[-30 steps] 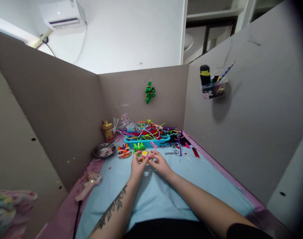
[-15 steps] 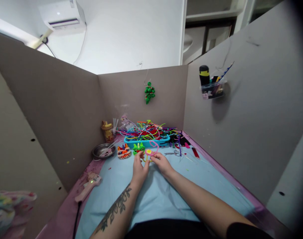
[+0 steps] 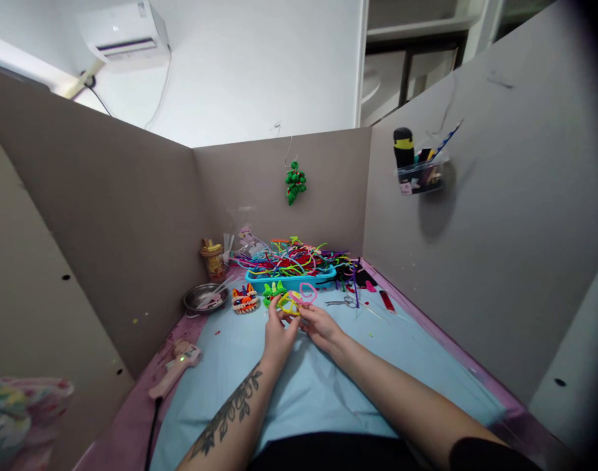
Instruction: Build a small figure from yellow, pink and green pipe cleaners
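Between both hands, over the light blue cloth, is a small piece made of bent pipe cleaners. Its yellow pipe cleaner (image 3: 290, 303) forms loops, and a pink pipe cleaner (image 3: 309, 292) curls up and out to the right. My left hand (image 3: 278, 330) has its fingers closed on the yellow part from the left. My right hand (image 3: 320, 324) pinches the piece at its lower right, where pink and yellow meet. Just behind the fingers sits a green pipe-cleaner figure (image 3: 273, 292), partly covered. Left of it stands an orange pipe-cleaner figure (image 3: 245, 299).
A blue tray (image 3: 269, 282) heaped with colourful pipe cleaners stands behind. Scissors (image 3: 345, 301) lie to the right, near a red strip (image 3: 386, 301). At left are a metal bowl (image 3: 205, 298) and a pink glue gun (image 3: 174, 376) with its cord. Grey partitions (image 3: 132, 216) enclose the table.
The piece has turned in my hands: its yellow loops now show more openly, and the pink curl has swung slightly right and down. My hands have shifted only slightly.
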`<state>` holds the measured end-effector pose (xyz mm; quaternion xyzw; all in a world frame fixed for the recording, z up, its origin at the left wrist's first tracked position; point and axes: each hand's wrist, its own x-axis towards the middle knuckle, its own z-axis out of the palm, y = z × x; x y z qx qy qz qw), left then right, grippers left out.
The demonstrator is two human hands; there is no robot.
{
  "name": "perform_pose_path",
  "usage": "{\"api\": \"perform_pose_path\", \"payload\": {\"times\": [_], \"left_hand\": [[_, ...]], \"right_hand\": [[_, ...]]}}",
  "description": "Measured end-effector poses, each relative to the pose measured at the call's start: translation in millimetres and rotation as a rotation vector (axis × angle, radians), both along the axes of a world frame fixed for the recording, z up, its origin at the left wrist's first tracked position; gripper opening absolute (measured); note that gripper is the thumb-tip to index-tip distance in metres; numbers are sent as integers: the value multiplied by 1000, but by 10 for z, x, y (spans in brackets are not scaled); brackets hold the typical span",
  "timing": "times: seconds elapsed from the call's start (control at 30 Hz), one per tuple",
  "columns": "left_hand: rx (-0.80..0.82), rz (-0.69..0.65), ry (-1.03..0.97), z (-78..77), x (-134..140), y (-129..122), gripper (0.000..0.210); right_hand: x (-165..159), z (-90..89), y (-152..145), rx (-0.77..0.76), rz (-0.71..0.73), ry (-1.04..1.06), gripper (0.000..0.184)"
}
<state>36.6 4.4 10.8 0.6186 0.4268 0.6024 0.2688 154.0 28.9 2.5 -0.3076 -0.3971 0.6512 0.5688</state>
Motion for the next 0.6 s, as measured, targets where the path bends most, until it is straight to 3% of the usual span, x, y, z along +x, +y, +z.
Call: {"api": "perform_pose_path", "payload": {"times": [0.6], "left_hand": [[96, 81, 156, -22, -27, -39, 58]], "right_hand": [[-33, 18, -52, -15, 101, 147, 24]]}}
